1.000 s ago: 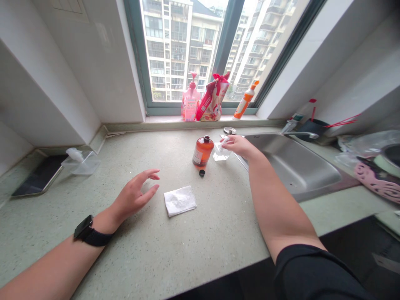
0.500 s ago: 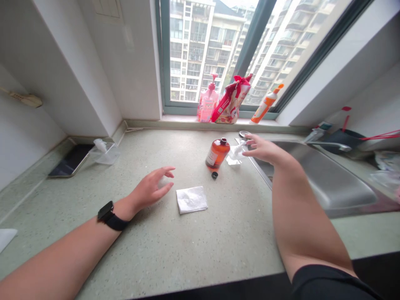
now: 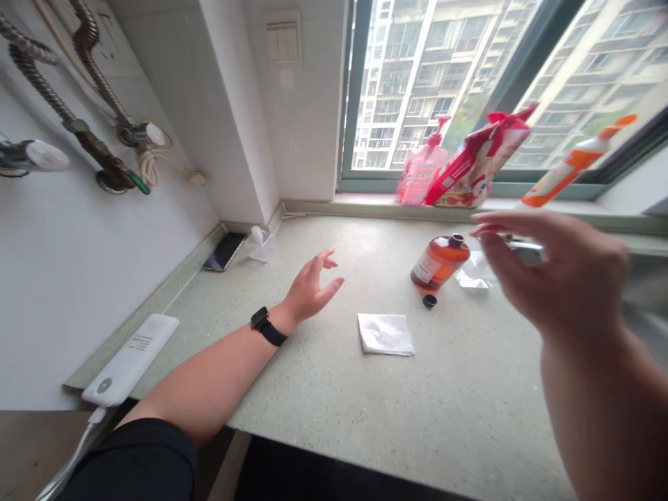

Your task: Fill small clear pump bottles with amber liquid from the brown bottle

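Over the counter, my left hand (image 3: 313, 289) has its fingers and thumb apart and holds nothing; a black watch (image 3: 268, 327) is on that wrist. My right hand (image 3: 558, 264) is raised close to the camera on the right, fingers loosely curved, nothing visible in them. Left of it stands an amber bottle (image 3: 441, 261) with a pale label and an uncapped neck. Its black cap (image 3: 429, 300) lies on the counter in front. Nearer me is a folded white tissue (image 3: 386, 334). A white crumpled piece (image 3: 474, 273) behind the bottle is partly covered by my right hand.
A phone (image 3: 224, 251) and a clear plastic piece (image 3: 259, 245) lie at the back left. A white power bank (image 3: 131, 358) with a cable sits at the left edge. On the sill stand a pink pump bottle (image 3: 422, 170), a red bag (image 3: 480, 163) and an orange-white bottle (image 3: 568, 167).
My view has swung left, so the counter things appear further right. My right hand has come back from beside the sink, up toward the camera. My left hand remains open over the counter.
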`<state>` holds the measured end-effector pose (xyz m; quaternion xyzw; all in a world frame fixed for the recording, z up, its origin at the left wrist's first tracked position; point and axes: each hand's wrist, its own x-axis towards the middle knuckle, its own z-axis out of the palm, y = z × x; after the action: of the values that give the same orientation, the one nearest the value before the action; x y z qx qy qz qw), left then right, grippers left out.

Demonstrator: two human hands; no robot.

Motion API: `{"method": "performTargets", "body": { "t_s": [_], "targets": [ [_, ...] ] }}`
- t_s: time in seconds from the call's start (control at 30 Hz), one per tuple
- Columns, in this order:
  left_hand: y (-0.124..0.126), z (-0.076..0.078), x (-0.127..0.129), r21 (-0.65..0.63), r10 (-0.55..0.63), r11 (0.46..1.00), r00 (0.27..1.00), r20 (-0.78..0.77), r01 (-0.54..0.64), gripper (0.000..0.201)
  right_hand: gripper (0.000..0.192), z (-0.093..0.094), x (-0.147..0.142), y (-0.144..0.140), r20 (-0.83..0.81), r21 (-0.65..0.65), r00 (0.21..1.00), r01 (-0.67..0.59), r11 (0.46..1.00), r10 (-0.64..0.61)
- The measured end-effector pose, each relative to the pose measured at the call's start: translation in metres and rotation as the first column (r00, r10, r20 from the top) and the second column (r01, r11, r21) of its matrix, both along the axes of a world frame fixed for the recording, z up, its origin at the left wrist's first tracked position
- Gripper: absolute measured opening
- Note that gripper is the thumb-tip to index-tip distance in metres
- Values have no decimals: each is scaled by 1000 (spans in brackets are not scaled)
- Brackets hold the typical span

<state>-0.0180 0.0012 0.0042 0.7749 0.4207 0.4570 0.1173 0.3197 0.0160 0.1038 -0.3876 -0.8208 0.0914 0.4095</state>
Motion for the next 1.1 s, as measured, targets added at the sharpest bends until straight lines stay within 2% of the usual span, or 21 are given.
{"method": "performTargets", "body": {
  "t_s": [0.1,0.17,0.2,0.3,0.37,0.47,0.6,0.67,0.73,0.77,0.83,0.9,0.97,1.0,1.1],
  "targets": [
    [12,5,-19,74,174,981,981,83,-180,57,35,-20,-32,-17,34,120,998,-56,991,52],
    [22,11,-38,147,294,941,952,86,-304,59,30,-32,-43,-28,71,200,994,-98,975,85],
    [28,14,-49,179,363,910,928,86,-373,61,26,-37,-46,-32,94,242,991,-120,963,100],
    [43,20,-83,214,598,761,790,131,-612,72,22,-51,-52,-38,170,366,975,-194,910,140],
    [51,20,-101,153,699,690,706,109,-707,86,21,-59,-56,-38,207,405,965,-233,884,160],
    [57,15,-118,33,774,633,633,-19,-774,104,17,-68,-62,-37,227,382,956,-264,886,187],
    [60,8,-132,-135,814,538,555,-172,-832,103,18,-78,-62,-34,226,282,944,-298,912,238],
    [62,6,-138,-192,813,519,551,-188,-833,98,19,-82,-60,-32,219,240,944,-298,924,247],
    [65,4,-142,-204,805,547,577,-137,-812,92,19,-84,-57,-31,211,214,947,-285,934,241],
    [67,4,-142,-198,793,580,603,-84,-790,87,19,-85,-57,-30,206,204,951,-274,940,232],
    [68,2,-133,-170,731,676,681,39,-717,79,20,-87,-56,-29,184,183,962,-237,954,204],
    [62,2,-114,-108,611,791,784,113,-602,77,20,-90,-57,-27,142,148,978,-175,973,155],
    [50,4,-87,33,472,879,879,67,-475,80,21,-92,-58,-26,90,93,992,-96,991,88],
    [42,6,-73,115,410,905,912,10,-409,81,23,-92,-58,-26,66,64,996,-59,996,55],
    [15,13,-36,295,224,944,943,-248,-147,82,35,-92,-60,-28,20,-5,1000,-10,1000,10]
  ]
}}
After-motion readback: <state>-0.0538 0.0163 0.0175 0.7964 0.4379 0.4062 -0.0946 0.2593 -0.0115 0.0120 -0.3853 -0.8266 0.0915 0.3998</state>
